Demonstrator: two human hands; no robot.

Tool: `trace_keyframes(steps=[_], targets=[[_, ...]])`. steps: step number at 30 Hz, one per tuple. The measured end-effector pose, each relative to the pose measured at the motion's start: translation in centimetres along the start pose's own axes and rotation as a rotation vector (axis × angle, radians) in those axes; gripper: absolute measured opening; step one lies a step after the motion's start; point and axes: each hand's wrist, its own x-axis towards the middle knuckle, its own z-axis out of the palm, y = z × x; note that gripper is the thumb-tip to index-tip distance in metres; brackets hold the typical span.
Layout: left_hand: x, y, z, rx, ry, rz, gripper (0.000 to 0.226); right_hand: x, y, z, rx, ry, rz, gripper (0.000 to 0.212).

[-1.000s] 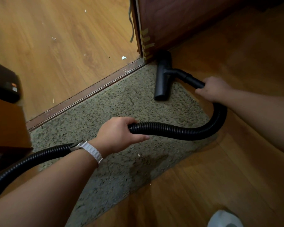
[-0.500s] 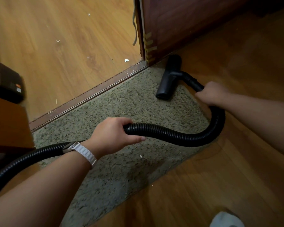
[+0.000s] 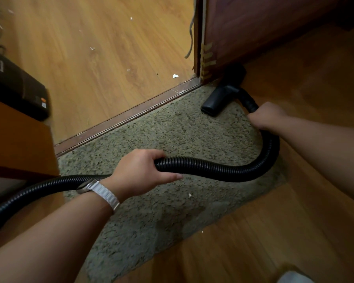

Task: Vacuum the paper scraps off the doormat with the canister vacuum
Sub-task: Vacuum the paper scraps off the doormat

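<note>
Nozzle (image 3: 217, 101) is down at the doormat's (image 3: 172, 139) far right corner, nosing under the foot of the door (image 3: 253, 27). The right hand (image 3: 268, 115) is clenched round the hose (image 3: 223, 168) just behind it, and the left hand (image 3: 139, 172) is wrapped round the hose mid-run. Most of the pile looks clean to me, but one white scrap (image 3: 190, 195) lies on the mat near the left hand and a speck (image 3: 202, 232) sits at its near edge, so it's well along, not finished. More scraps (image 3: 175, 75) lie past the threshold strip (image 3: 131, 117), off the mat. The door crowds the nozzle; a dark box (image 3: 14, 84) and wooden furniture (image 3: 14, 139) hem the left. The canister is out of sight.
</note>
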Motion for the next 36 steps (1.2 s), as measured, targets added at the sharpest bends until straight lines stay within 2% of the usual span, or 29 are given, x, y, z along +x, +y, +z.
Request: trace_keyframes(steps=[6, 18, 22, 28, 36], targets=[[0.4, 0.5, 0.7, 0.026, 0.016, 0.02, 0.049, -0.9, 1.6, -0.7, -0.059, -0.006, -0.007, 0.031], [0.5, 3.5, 2.5, 0.069, -0.017, 0.089, 0.049, -3.2, 7.8, -2.3, -0.105, -0.055, -0.025, 0.037], [-0.3, 4.0, 2.7, 0.104, -0.026, 0.116, 0.051, -4.0, 7.8, -2.1, -0.181, -0.097, -0.152, 0.031], [-2.3, 4.0, 3.0, 0.158, -0.063, 0.13, 0.049, -5.6, 5.1, -1.1, -0.36, -0.125, -0.456, 0.025], [-6.7, 3.8, 7.9, 0.222, -0.199, 0.188, 0.053, -8.8, 3.7, 0.5, -0.577, -0.235, -0.764, 0.008]])
